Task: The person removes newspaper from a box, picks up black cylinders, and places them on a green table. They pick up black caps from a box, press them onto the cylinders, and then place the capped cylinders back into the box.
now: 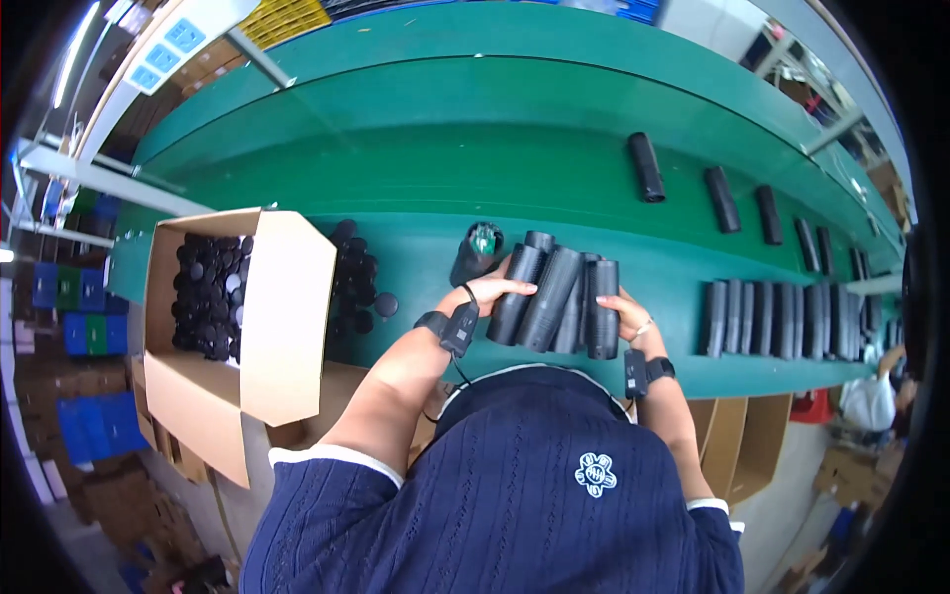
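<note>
A bunch of several black ribbed tubes [557, 297] is squeezed side by side between my two hands, over the near part of the green bench. My left hand [492, 289] presses on the bunch from the left, its thumb across the tubes. From the right side my right hand [627, 315] grips the outermost tube, with most fingers hidden behind. Just beyond my left hand stands a dark round container [465, 263] with something clear and green [483, 239] in its top.
An open cardboard box [282, 317] of black round caps [210, 287] stands at left, with loose caps [354, 267] beside it. A row of black tubes [782, 319] lies at right. More tubes [646, 168] are spaced along the green belt [554, 163].
</note>
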A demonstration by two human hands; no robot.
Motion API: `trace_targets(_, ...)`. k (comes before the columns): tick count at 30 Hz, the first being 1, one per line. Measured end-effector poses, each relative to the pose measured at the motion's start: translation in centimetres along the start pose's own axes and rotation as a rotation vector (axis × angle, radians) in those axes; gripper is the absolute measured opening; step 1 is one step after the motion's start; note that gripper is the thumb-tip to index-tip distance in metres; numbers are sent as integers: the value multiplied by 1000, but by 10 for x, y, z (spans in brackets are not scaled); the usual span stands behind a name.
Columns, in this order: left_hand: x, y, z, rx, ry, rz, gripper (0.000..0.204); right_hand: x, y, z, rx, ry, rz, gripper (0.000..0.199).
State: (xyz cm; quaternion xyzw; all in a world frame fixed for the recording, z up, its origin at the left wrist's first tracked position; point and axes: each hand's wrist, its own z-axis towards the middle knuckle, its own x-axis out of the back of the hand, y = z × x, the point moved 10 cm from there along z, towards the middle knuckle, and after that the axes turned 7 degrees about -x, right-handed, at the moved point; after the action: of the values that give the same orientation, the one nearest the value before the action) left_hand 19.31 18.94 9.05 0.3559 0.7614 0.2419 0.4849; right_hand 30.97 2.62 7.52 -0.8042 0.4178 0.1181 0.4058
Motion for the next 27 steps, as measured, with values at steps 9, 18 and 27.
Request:
trace_targets(9,62,-19,-11,-62,307,117,89,8,-20,8,33,202,-121,74)
trace_targets(18,103,12,-30,64,720,988,94,59,-45,15,251,586,-548,81)
trace_targets(27,191,102,-37,-454,1099,862,69,77,-42,10,313,743,-904,70)
